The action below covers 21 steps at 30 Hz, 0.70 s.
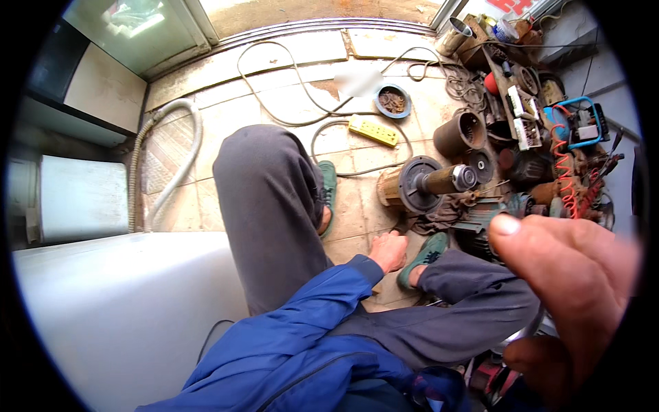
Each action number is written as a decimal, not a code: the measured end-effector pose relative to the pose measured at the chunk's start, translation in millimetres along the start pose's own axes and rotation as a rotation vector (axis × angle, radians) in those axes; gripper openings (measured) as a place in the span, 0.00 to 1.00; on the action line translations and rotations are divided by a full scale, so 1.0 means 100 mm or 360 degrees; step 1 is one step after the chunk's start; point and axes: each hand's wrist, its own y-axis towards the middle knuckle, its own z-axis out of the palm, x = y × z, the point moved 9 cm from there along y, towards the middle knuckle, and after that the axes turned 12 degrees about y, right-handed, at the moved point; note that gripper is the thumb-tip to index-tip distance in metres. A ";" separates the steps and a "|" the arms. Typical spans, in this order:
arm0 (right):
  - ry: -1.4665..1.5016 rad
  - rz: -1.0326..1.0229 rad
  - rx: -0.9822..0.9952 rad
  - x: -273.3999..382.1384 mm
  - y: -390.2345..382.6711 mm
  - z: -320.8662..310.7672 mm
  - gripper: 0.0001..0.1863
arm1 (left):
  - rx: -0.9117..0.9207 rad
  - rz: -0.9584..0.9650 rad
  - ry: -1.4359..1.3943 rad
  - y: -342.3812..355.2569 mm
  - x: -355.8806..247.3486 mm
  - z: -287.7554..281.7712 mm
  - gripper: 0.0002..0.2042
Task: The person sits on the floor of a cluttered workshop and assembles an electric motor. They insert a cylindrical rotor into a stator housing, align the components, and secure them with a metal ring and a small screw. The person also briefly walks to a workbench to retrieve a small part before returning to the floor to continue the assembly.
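Note:
My left hand [389, 251] is low between my shoes, over the tiled floor, with its fingers curled. Its fingertips point toward a dark rag [437, 218], and I cannot make out what they hold, if anything. Close in front of me on the right, my right hand [573, 288] is raised, fingers bent and apart, with nothing visible between them. Beyond my left hand stands a round metal flange with a thick shaft [439, 181], on a rusty cylindrical body. A finned green-grey motor housing [484, 223] is partly hidden behind my right hand.
A yellow power strip [373, 130] and a blue-rimmed bowl of small dark bits [392, 101] are on the floor among looping cables. A rusty hollow cylinder [458, 134] and cluttered parts line the right. A white cabinet [130, 302] and grey hose [175, 185] are left.

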 end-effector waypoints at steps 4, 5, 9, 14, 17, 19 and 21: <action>0.0024 -0.0059 -0.0067 -0.10 -0.37 0.02 0.18 | -0.0022 -0.0124 0.0228 0.00 0.08 0.18 0.09; -0.0008 0.0052 -0.0141 -0.11 -0.56 -0.05 0.17 | -0.0024 -0.0085 0.0396 0.08 -0.11 0.31 0.09; 0.0015 0.0009 -0.0135 -0.22 -0.72 0.01 0.17 | -0.0022 0.0183 0.0231 -0.02 -0.14 -0.17 0.09; -0.0008 0.0043 -0.0183 -0.32 -0.98 -0.01 0.17 | 0.0132 0.0109 0.0277 -0.09 -0.08 -0.04 0.10; -0.0041 0.0097 -0.0225 -0.44 -1.17 -0.08 0.16 | 0.0212 0.0148 0.0277 -0.10 -0.13 -0.06 0.10; -0.0064 0.0139 -0.0245 -0.51 -1.28 -0.15 0.16 | 0.0217 0.0133 0.0306 -0.10 -0.10 -0.05 0.10; -0.0099 0.0209 -0.0272 -0.60 -1.38 -0.23 0.16 | 0.0228 0.0142 0.0317 -0.10 -0.11 -0.05 0.09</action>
